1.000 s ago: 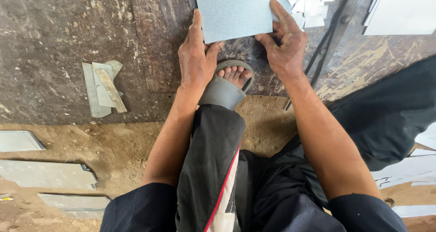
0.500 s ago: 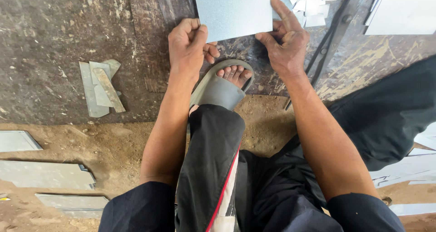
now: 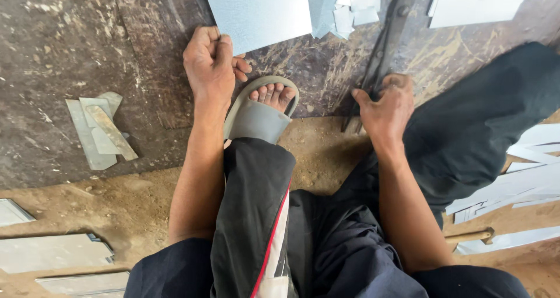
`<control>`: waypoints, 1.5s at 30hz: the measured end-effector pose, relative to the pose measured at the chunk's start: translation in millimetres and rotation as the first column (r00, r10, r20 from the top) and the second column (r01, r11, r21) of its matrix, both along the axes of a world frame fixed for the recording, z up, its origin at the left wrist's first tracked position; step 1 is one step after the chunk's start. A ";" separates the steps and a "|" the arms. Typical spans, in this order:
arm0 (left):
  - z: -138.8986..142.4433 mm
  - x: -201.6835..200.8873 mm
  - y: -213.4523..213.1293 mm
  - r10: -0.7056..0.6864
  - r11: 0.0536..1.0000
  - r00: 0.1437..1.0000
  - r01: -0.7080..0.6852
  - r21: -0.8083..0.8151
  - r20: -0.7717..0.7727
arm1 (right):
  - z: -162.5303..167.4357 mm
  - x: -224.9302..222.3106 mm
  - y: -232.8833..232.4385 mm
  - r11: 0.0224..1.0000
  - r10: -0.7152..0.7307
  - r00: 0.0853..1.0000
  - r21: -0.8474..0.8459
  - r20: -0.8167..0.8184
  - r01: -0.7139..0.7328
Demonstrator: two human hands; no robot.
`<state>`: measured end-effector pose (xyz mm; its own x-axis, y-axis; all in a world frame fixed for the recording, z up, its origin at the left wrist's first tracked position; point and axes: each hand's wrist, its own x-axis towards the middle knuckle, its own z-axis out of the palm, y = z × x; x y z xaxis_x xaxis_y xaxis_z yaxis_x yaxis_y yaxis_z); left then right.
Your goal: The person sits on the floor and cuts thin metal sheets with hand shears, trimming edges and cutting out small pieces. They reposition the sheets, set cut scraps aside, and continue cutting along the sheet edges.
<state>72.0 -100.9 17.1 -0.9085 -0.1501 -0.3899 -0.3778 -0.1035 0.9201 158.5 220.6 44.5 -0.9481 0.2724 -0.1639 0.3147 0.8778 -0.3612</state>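
on the dark, scratched metal slab (image 3: 70, 47) laid on the earth floor, the flat square sheet of pale grey metal (image 3: 256, 9) lies at the top of view, its near left corner just beside the left hand (image 3: 211, 64), which is curled into a loose fist at that corner; whether it pinches the edge i cannot tell. the right hand (image 3: 386, 106) is well apart from the sheet, clenched around the lower handles of the long dark iron shears (image 3: 382, 47) that run up the slab. between the hands sits a foot in a grey rubber sandal (image 3: 256, 114), toes on the slab's edge. the likely trouble, as i judge it: the sheet's cut edges and corner look sharp, and bare fingers sliding along them could be sliced; the sheet is loosely held, if held at all, so it may skate on the slab; the shears' blades pass close to the bare toes; and the small pale offcuts (image 3: 344, 6) heaped by the sheet, the bent grey strips (image 3: 102, 131) at left, and the long pale strips (image 3: 513, 187) at right could snag skin or cloth. no package, label or sign shows anywhere; the only marking is a red and white stripe (image 3: 277, 239) down the black trouser leg.
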 end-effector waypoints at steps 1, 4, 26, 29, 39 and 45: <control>0.2 -0.4 0.2 -0.006 1.000 1.000 0.006 -0.004 -0.021 | -7.7 2.8 2.3 0.999 -0.043 0.999 -0.029 0.014 0.043; 0.6 -2.1 1.2 0.004 1.000 1.000 -0.004 -0.018 0.013 | -18.2 1.7 8.5 0.994 -0.004 1.000 -0.113 0.021 0.006; -2.1 0.0 1.4 -0.070 0.996 0.997 0.067 -0.057 -0.042 | 54.6 13.1 -15.5 0.786 0.023 0.912 -0.571 0.410 0.237; -5.7 -4.0 8.1 -0.027 0.997 1.000 0.027 0.074 -0.001 | 41.7 28.4 -1.2 0.807 0.250 0.820 -0.579 0.515 0.118; -20.8 -16.1 29.3 0.002 0.987 1.000 -0.004 0.161 0.010 | 20.3 32.2 -6.7 0.661 0.398 0.583 -0.662 0.708 0.354; -18.5 -16.1 29.8 0.016 0.956 0.995 -0.043 0.289 0.098 | 11.6 -6.4 -13.1 0.889 0.348 0.451 -0.442 0.822 0.121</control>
